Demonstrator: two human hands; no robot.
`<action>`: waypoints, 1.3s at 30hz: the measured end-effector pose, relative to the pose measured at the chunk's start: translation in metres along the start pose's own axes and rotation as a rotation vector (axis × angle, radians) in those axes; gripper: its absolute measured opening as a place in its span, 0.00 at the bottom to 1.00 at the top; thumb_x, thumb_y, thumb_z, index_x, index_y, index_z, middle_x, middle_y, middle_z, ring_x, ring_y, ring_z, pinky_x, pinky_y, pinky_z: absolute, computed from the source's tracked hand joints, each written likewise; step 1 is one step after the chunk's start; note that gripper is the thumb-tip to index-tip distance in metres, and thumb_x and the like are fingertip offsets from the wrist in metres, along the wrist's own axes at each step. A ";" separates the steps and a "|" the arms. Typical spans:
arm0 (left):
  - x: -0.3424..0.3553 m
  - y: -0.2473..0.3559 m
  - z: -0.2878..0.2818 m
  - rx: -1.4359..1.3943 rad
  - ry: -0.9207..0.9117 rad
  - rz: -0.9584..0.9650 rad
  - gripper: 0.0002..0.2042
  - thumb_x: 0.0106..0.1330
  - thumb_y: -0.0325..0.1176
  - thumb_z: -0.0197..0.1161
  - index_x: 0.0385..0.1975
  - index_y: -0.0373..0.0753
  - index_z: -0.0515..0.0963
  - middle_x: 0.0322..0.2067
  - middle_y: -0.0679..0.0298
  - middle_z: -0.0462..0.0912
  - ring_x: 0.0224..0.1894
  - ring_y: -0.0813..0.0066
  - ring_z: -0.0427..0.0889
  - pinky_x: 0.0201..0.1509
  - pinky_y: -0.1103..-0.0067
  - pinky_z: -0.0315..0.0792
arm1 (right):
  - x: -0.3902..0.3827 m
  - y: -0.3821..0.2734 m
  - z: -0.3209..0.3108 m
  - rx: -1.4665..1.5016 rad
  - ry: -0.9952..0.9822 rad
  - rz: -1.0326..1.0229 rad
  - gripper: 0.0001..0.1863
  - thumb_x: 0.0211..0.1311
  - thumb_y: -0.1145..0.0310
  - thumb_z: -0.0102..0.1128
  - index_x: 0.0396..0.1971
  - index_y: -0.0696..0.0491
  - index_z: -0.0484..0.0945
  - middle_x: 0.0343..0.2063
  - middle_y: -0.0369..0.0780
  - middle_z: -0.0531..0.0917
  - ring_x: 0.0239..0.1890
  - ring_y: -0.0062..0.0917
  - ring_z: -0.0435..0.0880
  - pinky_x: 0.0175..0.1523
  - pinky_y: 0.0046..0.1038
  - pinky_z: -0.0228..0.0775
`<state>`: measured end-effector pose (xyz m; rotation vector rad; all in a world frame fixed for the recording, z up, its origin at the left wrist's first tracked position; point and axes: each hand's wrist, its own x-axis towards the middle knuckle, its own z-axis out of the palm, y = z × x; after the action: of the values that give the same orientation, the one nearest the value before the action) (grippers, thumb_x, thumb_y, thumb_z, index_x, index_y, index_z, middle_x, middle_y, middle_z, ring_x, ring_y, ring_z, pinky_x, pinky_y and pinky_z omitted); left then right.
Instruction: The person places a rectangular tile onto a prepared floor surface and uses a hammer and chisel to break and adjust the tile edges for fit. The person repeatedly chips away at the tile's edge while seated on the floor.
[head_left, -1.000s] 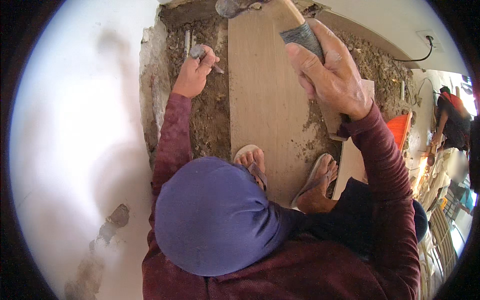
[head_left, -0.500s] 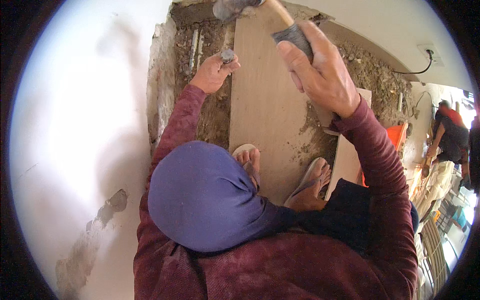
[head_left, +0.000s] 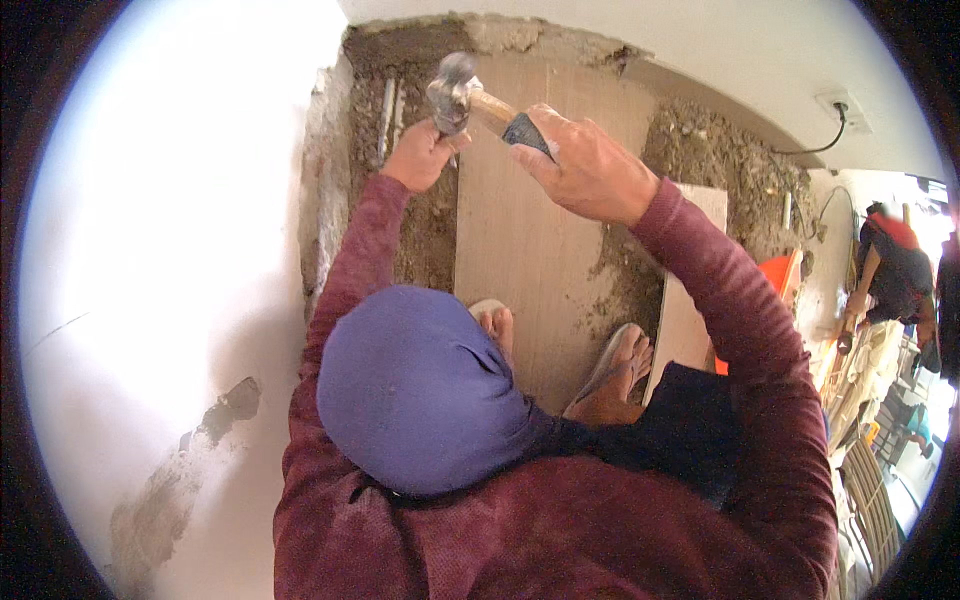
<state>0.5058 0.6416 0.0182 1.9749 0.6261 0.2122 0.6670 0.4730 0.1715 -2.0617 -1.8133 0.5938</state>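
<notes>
My right hand (head_left: 590,165) is closed round the dark grip of a hammer (head_left: 490,103) with a wooden handle and a metal head. The hammer head is over my left fist and looks to be at the top of the tool there; whether they touch I cannot tell. My left hand (head_left: 418,158) is wrapped round a narrow metal rod (head_left: 454,160). Its round top is now hidden behind the hammer head, and its lower end is out of sight. Both hands are above the trench of broken soil (head_left: 425,235) beside the white wall.
A long pale board (head_left: 530,260) lies under my sandalled feet. Rubble (head_left: 700,150) lies along its right side. The white wall (head_left: 170,250) stands close on the left. A cable (head_left: 815,150) hangs from a socket at upper right. A person (head_left: 890,265) bends at the far right near an orange panel (head_left: 780,275).
My right hand has brought the hammer down and to the left, from raised beyond the rod to over its top. My left hand has stayed nearly in place.
</notes>
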 end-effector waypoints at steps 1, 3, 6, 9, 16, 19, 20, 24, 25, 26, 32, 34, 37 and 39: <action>-0.001 -0.003 0.002 0.002 -0.015 -0.003 0.18 0.64 0.50 0.58 0.37 0.38 0.74 0.30 0.62 0.77 0.35 0.70 0.74 0.45 0.71 0.69 | -0.001 0.001 -0.001 0.066 0.127 -0.066 0.22 0.61 0.60 0.54 0.47 0.63 0.69 0.38 0.58 0.76 0.35 0.51 0.78 0.40 0.44 0.70; 0.002 -0.010 0.006 -0.009 0.078 0.086 0.18 0.64 0.50 0.58 0.35 0.38 0.73 0.29 0.62 0.76 0.35 0.70 0.74 0.44 0.72 0.68 | -0.002 -0.010 -0.023 -0.002 0.270 -0.163 0.20 0.61 0.64 0.54 0.48 0.62 0.69 0.41 0.54 0.75 0.37 0.46 0.79 0.43 0.40 0.70; -0.012 0.002 0.001 -0.005 0.085 0.078 0.17 0.64 0.49 0.58 0.30 0.40 0.70 0.26 0.63 0.74 0.32 0.71 0.73 0.41 0.73 0.68 | -0.010 -0.039 -0.066 -0.899 0.529 -0.327 0.21 0.60 0.69 0.54 0.52 0.60 0.69 0.53 0.49 0.72 0.50 0.35 0.76 0.54 0.35 0.67; -0.008 -0.004 -0.006 -0.040 0.006 0.006 0.14 0.65 0.45 0.58 0.31 0.40 0.70 0.24 0.70 0.69 0.30 0.78 0.69 0.37 0.76 0.66 | -0.010 -0.042 -0.055 -0.791 0.489 -0.243 0.21 0.60 0.68 0.53 0.52 0.60 0.69 0.53 0.50 0.72 0.53 0.34 0.74 0.56 0.36 0.66; 0.006 -0.005 0.010 0.037 0.143 0.162 0.14 0.65 0.43 0.58 0.30 0.38 0.70 0.24 0.62 0.72 0.30 0.70 0.71 0.40 0.73 0.68 | -0.002 0.013 0.012 0.015 0.059 -0.004 0.20 0.64 0.60 0.51 0.47 0.61 0.70 0.36 0.54 0.78 0.38 0.45 0.80 0.43 0.40 0.71; 0.001 -0.002 0.007 -0.012 0.084 0.132 0.14 0.64 0.43 0.58 0.29 0.38 0.69 0.23 0.61 0.70 0.29 0.69 0.69 0.39 0.72 0.67 | -0.002 0.001 -0.011 0.134 0.286 -0.106 0.16 0.62 0.61 0.53 0.42 0.59 0.71 0.26 0.54 0.78 0.32 0.52 0.79 0.35 0.43 0.71; 0.003 -0.003 0.003 -0.020 0.079 0.094 0.14 0.64 0.43 0.58 0.29 0.38 0.69 0.23 0.62 0.70 0.29 0.69 0.69 0.38 0.72 0.67 | 0.002 -0.011 -0.029 0.102 0.400 -0.216 0.16 0.62 0.61 0.52 0.42 0.59 0.71 0.27 0.53 0.79 0.31 0.51 0.79 0.35 0.42 0.72; -0.008 0.003 0.001 0.017 0.082 0.043 0.14 0.64 0.43 0.58 0.28 0.39 0.67 0.23 0.62 0.69 0.28 0.70 0.68 0.36 0.72 0.65 | 0.001 -0.036 -0.077 -0.254 0.698 -0.405 0.17 0.63 0.61 0.52 0.42 0.60 0.71 0.29 0.54 0.78 0.31 0.51 0.80 0.35 0.42 0.72; -0.008 0.000 0.000 0.012 0.107 0.083 0.14 0.64 0.43 0.58 0.28 0.39 0.67 0.22 0.62 0.69 0.28 0.70 0.68 0.36 0.72 0.66 | 0.000 -0.037 -0.077 -0.312 0.717 -0.386 0.17 0.63 0.61 0.52 0.42 0.61 0.70 0.29 0.55 0.78 0.31 0.51 0.80 0.35 0.42 0.72; -0.011 -0.003 -0.001 0.008 0.133 0.122 0.14 0.64 0.44 0.58 0.28 0.39 0.68 0.22 0.62 0.69 0.27 0.69 0.68 0.36 0.72 0.66 | -0.002 -0.035 -0.069 -0.324 0.702 -0.356 0.17 0.63 0.62 0.51 0.42 0.61 0.70 0.29 0.55 0.78 0.31 0.51 0.80 0.35 0.42 0.73; 0.000 -0.005 0.011 0.047 0.184 0.145 0.12 0.64 0.41 0.58 0.30 0.38 0.70 0.26 0.58 0.73 0.30 0.64 0.72 0.40 0.70 0.68 | -0.005 0.011 0.020 -0.006 0.133 -0.062 0.18 0.63 0.62 0.51 0.42 0.63 0.70 0.33 0.57 0.77 0.30 0.51 0.79 0.37 0.42 0.73; -0.002 -0.012 0.011 0.072 0.133 0.119 0.14 0.65 0.43 0.55 0.31 0.37 0.69 0.28 0.56 0.75 0.34 0.59 0.75 0.42 0.68 0.68 | -0.006 -0.003 0.005 0.062 0.125 0.026 0.18 0.63 0.62 0.51 0.43 0.62 0.70 0.35 0.56 0.77 0.33 0.48 0.80 0.39 0.41 0.73; -0.008 0.008 0.004 0.059 0.086 -0.030 0.14 0.65 0.44 0.55 0.31 0.37 0.68 0.27 0.55 0.74 0.33 0.58 0.74 0.41 0.69 0.68 | 0.001 -0.025 -0.042 -0.088 0.397 -0.206 0.18 0.63 0.63 0.50 0.46 0.62 0.70 0.36 0.52 0.79 0.38 0.41 0.80 0.41 0.39 0.72; -0.010 -0.008 0.005 0.034 0.147 0.021 0.14 0.65 0.43 0.56 0.31 0.37 0.68 0.26 0.56 0.73 0.31 0.60 0.73 0.40 0.69 0.68 | 0.004 -0.039 -0.070 -0.207 0.611 -0.371 0.18 0.62 0.64 0.51 0.45 0.62 0.70 0.35 0.52 0.78 0.37 0.42 0.80 0.40 0.38 0.72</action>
<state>0.4968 0.6353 0.0100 2.0116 0.7079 0.3646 0.6703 0.4842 0.2505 -1.6856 -1.8398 -0.3073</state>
